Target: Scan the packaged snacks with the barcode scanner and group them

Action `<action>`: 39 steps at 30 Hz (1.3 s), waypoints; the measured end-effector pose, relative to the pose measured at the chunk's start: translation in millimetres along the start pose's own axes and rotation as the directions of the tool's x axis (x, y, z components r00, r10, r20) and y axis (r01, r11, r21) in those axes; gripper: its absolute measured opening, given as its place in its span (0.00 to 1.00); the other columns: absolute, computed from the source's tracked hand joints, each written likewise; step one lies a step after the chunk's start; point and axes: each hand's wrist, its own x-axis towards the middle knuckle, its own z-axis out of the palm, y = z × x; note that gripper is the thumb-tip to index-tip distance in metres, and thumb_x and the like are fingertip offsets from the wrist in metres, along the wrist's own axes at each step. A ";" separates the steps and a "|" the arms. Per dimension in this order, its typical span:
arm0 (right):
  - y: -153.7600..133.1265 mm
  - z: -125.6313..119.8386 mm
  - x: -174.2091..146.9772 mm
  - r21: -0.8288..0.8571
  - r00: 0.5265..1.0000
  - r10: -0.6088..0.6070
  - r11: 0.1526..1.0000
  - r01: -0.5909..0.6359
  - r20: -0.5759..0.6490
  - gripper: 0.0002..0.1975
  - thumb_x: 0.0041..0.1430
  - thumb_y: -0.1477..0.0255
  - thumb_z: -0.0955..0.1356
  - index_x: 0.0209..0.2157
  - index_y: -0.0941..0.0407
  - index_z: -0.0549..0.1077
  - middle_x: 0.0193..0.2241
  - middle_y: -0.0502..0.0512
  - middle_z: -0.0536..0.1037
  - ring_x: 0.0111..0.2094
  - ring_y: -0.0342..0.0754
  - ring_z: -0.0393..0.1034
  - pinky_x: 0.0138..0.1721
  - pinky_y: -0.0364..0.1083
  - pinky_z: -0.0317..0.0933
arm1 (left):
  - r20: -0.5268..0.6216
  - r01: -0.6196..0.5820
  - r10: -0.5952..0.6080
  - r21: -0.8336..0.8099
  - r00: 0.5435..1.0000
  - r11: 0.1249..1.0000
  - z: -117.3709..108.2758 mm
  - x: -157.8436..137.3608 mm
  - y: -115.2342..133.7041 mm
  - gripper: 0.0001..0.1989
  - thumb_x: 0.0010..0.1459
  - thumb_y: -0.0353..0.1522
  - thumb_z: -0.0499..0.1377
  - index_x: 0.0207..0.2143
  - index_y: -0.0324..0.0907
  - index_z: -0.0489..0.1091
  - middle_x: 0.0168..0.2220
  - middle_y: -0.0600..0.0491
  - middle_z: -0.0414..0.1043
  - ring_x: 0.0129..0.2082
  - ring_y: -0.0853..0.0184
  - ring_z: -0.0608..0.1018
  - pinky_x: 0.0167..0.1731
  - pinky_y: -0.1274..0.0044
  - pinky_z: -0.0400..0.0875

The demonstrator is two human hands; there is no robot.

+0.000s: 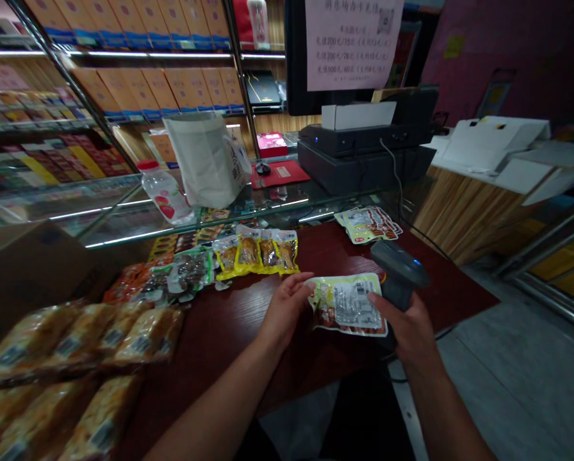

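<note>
A flat snack packet (347,304), pale green and brown with a barcode label on its upper face, is between my hands over the dark red table. My left hand (289,301) holds the packet's left edge, fingers over its upper left corner. In my right hand (414,330) is a black barcode scanner (398,269) with a small blue light, gripped by its handle. The right thumb rests against the packet's right edge. Behind the scanner lies a small fanned pile of similar packets (369,224).
Yellow-edged food packs (258,253), green packs (191,272) and wrapped pastries (75,339) line the left side. A bottle (166,195) and white bag (205,160) stand on the glass counter (118,221). A till (359,160) is behind; a cable (397,173) hangs right.
</note>
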 end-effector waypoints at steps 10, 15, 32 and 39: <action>-4.7 9.1 -1.7 0.154 0.997 -0.030 0.987 0.040 -0.064 0.23 0.36 0.69 0.82 0.36 0.56 0.76 0.28 0.50 0.84 0.25 0.52 0.79 0.27 0.47 0.75 | 0.166 0.126 -0.121 -0.021 0.979 0.992 -2.9 -4.9 2.3 0.21 0.41 0.36 0.74 0.37 0.34 0.76 0.31 0.47 0.81 0.27 0.63 0.82 0.33 0.74 0.76; -6.6 11.4 -1.2 0.255 0.997 0.074 0.964 -0.080 0.035 0.22 0.32 0.71 0.82 0.32 0.57 0.76 0.26 0.51 0.84 0.23 0.52 0.79 0.25 0.47 0.74 | 0.252 0.247 -0.212 -0.116 0.944 0.962 -4.8 -2.3 2.8 0.17 0.45 0.33 0.72 0.37 0.35 0.77 0.33 0.45 0.81 0.29 0.63 0.82 0.35 0.74 0.78; -15.8 9.6 3.0 0.160 0.994 -0.095 0.982 0.102 -0.054 0.24 0.35 0.70 0.82 0.38 0.56 0.77 0.29 0.50 0.83 0.26 0.49 0.78 0.29 0.46 0.73 | 0.340 0.269 -0.303 0.143 0.890 0.952 -14.4 -4.6 24.9 0.21 0.42 0.33 0.75 0.39 0.36 0.77 0.31 0.50 0.79 0.24 0.72 0.78 0.21 0.84 0.73; -10.8 14.1 -7.2 0.059 0.983 -0.162 0.986 0.157 0.088 0.17 0.44 0.66 0.79 0.28 0.55 0.70 0.13 0.42 0.71 0.14 0.40 0.63 0.17 0.39 0.60 | 0.180 0.164 -0.137 -0.146 0.974 0.976 -16.3 2.6 20.9 0.15 0.46 0.27 0.72 0.39 0.38 0.76 0.35 0.51 0.80 0.30 0.71 0.80 0.30 0.82 0.76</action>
